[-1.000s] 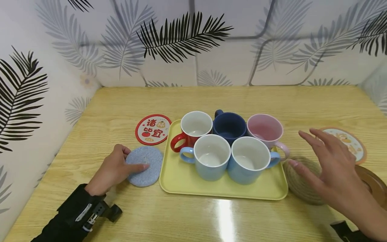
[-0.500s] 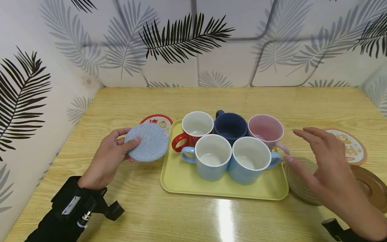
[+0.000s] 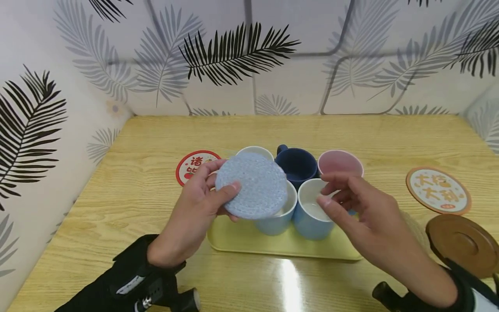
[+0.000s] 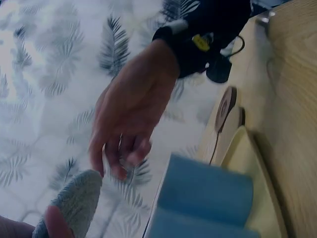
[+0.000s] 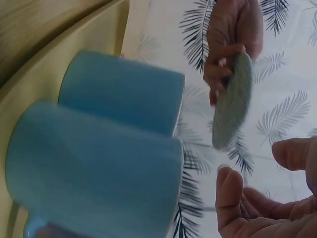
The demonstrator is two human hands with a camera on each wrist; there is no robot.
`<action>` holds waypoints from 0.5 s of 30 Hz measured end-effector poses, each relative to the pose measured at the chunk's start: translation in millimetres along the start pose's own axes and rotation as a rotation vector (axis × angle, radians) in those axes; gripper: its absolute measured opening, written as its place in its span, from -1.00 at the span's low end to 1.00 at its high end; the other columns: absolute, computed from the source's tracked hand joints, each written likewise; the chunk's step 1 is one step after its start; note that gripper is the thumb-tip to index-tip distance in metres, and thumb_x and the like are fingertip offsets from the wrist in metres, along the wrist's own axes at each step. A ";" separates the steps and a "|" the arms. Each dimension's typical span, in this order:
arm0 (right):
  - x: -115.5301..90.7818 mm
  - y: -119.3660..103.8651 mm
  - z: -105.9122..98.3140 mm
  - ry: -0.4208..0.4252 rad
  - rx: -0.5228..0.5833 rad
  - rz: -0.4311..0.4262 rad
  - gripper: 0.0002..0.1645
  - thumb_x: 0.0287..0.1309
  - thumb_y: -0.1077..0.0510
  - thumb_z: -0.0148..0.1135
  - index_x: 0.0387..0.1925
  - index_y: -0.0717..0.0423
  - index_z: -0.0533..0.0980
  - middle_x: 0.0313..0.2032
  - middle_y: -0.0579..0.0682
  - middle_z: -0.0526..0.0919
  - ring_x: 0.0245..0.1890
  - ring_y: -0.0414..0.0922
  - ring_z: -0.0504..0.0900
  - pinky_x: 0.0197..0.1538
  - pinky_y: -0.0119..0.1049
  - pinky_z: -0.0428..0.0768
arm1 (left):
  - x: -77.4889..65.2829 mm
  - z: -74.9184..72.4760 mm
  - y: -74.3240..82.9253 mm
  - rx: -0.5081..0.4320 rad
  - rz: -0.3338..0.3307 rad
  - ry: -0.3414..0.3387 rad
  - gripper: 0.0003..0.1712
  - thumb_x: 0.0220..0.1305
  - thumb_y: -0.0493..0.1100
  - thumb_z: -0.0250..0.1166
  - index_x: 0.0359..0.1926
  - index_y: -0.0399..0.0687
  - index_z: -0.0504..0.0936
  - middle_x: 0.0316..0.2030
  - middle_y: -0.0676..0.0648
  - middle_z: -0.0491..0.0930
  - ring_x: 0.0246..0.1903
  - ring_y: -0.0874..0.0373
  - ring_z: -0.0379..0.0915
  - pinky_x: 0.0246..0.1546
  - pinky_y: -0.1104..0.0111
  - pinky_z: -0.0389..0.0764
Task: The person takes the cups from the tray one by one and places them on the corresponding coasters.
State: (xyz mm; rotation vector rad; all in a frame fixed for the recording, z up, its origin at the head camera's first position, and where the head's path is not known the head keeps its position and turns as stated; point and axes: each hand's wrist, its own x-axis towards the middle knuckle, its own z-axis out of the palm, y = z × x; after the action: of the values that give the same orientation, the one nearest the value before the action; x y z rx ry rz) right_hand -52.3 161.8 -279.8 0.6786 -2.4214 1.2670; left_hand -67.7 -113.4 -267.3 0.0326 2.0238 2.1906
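My left hand (image 3: 191, 208) pinches a round, light blue felt-like coaster (image 3: 253, 186) by its left edge, thumb on top and fingers beneath. In the head view the coaster hangs over the left light blue mug (image 3: 273, 226), covering part of it and of a white-lined mug (image 3: 255, 150) behind. My right hand (image 3: 374, 216) hovers over the right light blue mug (image 3: 312, 221), fingers loosely bent with nothing between them. The right wrist view shows the coaster (image 5: 233, 104) tilted on edge, a short way from the right fingertips. Behind stand a dark blue mug (image 3: 296, 167) and a pink mug (image 3: 341, 161).
The mugs stand on a yellow tray (image 3: 249, 245). A red-rimmed coaster (image 3: 187, 167) lies left of it. To the right are an orange-rimmed coaster (image 3: 438, 190), a brown round coaster (image 3: 464, 245) and a woven coaster (image 3: 415, 229), partly hidden by the right arm.
My left hand has lifted the light blue coaster off the table and carried it right, over the mugs. My right hand has moved left towards it, its fingers bending more.
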 end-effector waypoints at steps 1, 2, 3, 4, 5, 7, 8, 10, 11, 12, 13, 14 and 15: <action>0.9 -1.5 3.2 -0.012 0.035 0.002 -0.58 0.23 0.40 0.32 0.13 0.22 0.52 -0.15 -0.05 0.65 -0.24 -0.32 0.62 -0.22 -0.56 0.56 | -1.0 6.0 -0.9 -0.007 0.005 -0.021 -0.43 0.41 -0.37 0.21 0.35 -0.28 0.23 0.03 -0.30 0.53 -0.31 0.13 0.59 -0.42 0.38 0.63; 1.5 -2.7 6.0 -0.023 0.060 0.008 -0.55 0.25 0.39 0.31 0.16 0.23 0.49 -0.12 -0.02 0.64 -0.22 -0.31 0.63 -0.20 -0.55 0.57 | -2.1 11.5 -1.8 -0.014 0.011 -0.044 -0.42 0.40 -0.38 0.21 0.35 -0.28 0.22 0.04 -0.31 0.53 -0.30 0.12 0.59 -0.42 0.37 0.63; 2.0 -3.7 8.6 -0.034 0.091 0.013 -0.52 0.26 0.39 0.30 0.20 0.25 0.47 -0.09 0.02 0.64 -0.20 -0.31 0.64 -0.18 -0.54 0.59 | -3.2 16.4 -2.7 -0.017 0.019 -0.064 -0.42 0.40 -0.38 0.22 0.35 -0.28 0.21 0.04 -0.31 0.53 -0.29 0.11 0.59 -0.42 0.37 0.63; 2.2 -4.6 10.6 -0.044 0.119 0.024 -0.49 0.27 0.39 0.29 0.23 0.25 0.44 -0.07 0.05 0.63 -0.18 -0.30 0.65 -0.17 -0.52 0.61 | -4.3 20.7 -3.6 -0.023 0.029 -0.082 -0.41 0.39 -0.39 0.22 0.35 -0.29 0.21 0.05 -0.32 0.52 -0.28 0.11 0.58 -0.43 0.37 0.63; 2.6 -5.5 12.4 -0.054 0.151 0.037 -0.47 0.28 0.39 0.28 0.26 0.26 0.41 -0.06 0.08 0.64 -0.18 -0.28 0.66 -0.16 -0.50 0.62 | -5.2 24.5 -4.7 -0.031 0.040 -0.102 -0.41 0.39 -0.39 0.21 0.35 -0.29 0.20 0.06 -0.32 0.51 -0.27 0.10 0.58 -0.43 0.36 0.63; 3.0 -6.4 15.1 -0.060 0.206 0.066 -0.44 0.29 0.40 0.26 0.29 0.26 0.37 -0.07 0.10 0.64 -0.20 -0.24 0.68 -0.18 -0.46 0.64 | -6.9 31.0 -6.7 -0.044 0.062 -0.134 -0.42 0.40 -0.39 0.20 0.35 -0.29 0.19 0.09 -0.32 0.49 -0.26 0.08 0.57 -0.44 0.35 0.63; 3.3 -6.5 15.7 -0.065 0.236 0.085 -0.44 0.30 0.40 0.25 0.30 0.26 0.35 -0.10 0.10 0.65 -0.22 -0.22 0.69 -0.21 -0.45 0.65 | -7.6 33.6 -7.3 -0.045 0.066 -0.149 -0.42 0.41 -0.39 0.20 0.35 -0.29 0.18 0.09 -0.32 0.49 -0.26 0.07 0.57 -0.44 0.35 0.64; 3.5 -6.1 15.7 -0.068 0.295 0.131 -0.44 0.30 0.41 0.24 0.29 0.27 0.34 -0.16 0.12 0.67 -0.29 -0.19 0.70 -0.27 -0.42 0.65 | -8.7 37.4 -8.4 -0.045 0.065 -0.176 -0.41 0.42 -0.38 0.20 0.36 -0.27 0.17 0.10 -0.31 0.48 -0.25 0.06 0.56 -0.44 0.33 0.65; 3.4 -5.1 15.3 -0.070 0.317 0.151 -0.45 0.30 0.42 0.24 0.29 0.28 0.35 -0.18 0.11 0.68 -0.31 -0.18 0.70 -0.29 -0.41 0.65 | -9.0 38.6 -9.2 -0.040 0.062 -0.189 -0.41 0.42 -0.38 0.20 0.36 -0.27 0.16 0.11 -0.31 0.48 -0.25 0.05 0.57 -0.44 0.32 0.66; 3.3 -3.9 14.8 -0.069 0.335 0.166 -0.46 0.30 0.43 0.24 0.28 0.29 0.35 -0.20 0.11 0.68 -0.33 -0.18 0.70 -0.31 -0.41 0.65 | -9.5 39.3 -9.7 -0.028 0.060 -0.203 -0.40 0.42 -0.37 0.21 0.36 -0.26 0.16 0.11 -0.31 0.48 -0.24 0.05 0.57 -0.43 0.31 0.67; 3.2 -2.6 13.7 -0.073 0.347 0.185 -0.47 0.30 0.42 0.24 0.27 0.28 0.37 -0.22 0.09 0.68 -0.35 -0.18 0.70 -0.33 -0.41 0.65 | -9.7 39.2 -10.5 -0.004 0.059 -0.215 -0.40 0.42 -0.36 0.21 0.36 -0.25 0.17 0.10 -0.30 0.49 -0.25 0.06 0.58 -0.44 0.30 0.67; 3.1 -1.3 12.8 -0.070 0.349 0.199 -0.48 0.28 0.43 0.26 0.25 0.28 0.39 -0.24 0.07 0.68 -0.38 -0.18 0.69 -0.36 -0.42 0.64 | -9.7 38.2 -10.8 0.033 0.052 -0.221 -0.40 0.42 -0.34 0.23 0.37 -0.24 0.19 0.10 -0.29 0.50 -0.24 0.05 0.58 -0.44 0.29 0.67; 2.8 0.2 11.6 -0.061 0.341 0.211 -0.48 0.27 0.43 0.27 0.24 0.27 0.41 -0.25 0.05 0.68 -0.38 -0.19 0.67 -0.37 -0.43 0.62 | -9.5 36.7 -11.1 0.073 0.049 -0.222 -0.40 0.41 -0.32 0.24 0.37 -0.23 0.21 0.07 -0.28 0.52 -0.25 0.05 0.58 -0.45 0.27 0.68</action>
State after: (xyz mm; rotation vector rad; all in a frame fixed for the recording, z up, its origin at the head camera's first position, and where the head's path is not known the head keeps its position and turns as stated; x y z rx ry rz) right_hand -55.6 151.5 -285.0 0.5643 -2.3982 1.7964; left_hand -52.6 -77.6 -274.3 0.3226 1.9967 2.0361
